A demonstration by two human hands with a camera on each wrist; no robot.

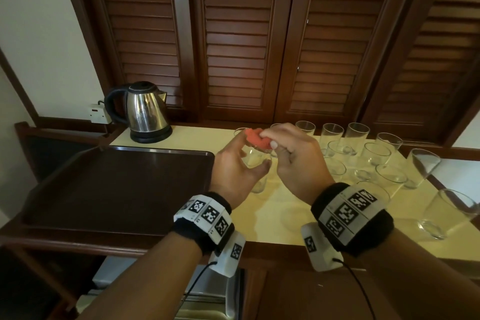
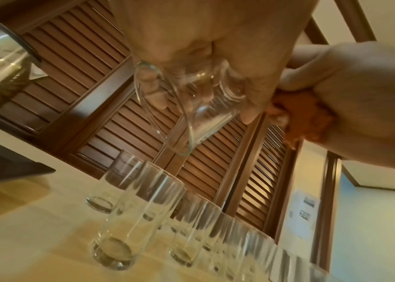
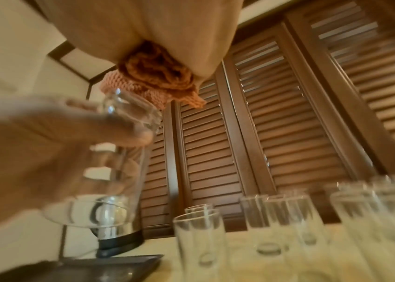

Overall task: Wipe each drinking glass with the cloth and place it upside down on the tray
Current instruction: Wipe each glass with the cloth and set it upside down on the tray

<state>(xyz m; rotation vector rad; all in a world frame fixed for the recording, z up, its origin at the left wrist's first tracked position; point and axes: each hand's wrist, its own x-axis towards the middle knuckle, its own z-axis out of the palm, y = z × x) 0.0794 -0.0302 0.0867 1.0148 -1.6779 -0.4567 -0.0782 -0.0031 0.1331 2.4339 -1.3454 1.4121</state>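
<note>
Fingers of the left hand (image 1: 235, 171) grip a clear drinking glass (image 1: 253, 157) held just right of the dark brown rectangular tray (image 1: 109, 184); the right hand (image 1: 293, 161) pinches a bunched orange cloth (image 1: 257, 139) at its rim.

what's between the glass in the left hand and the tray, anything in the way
Nothing visible. The glass in the left hand is just right of the tray, whose surface shows nothing on it; the kettle stands behind it.
</note>
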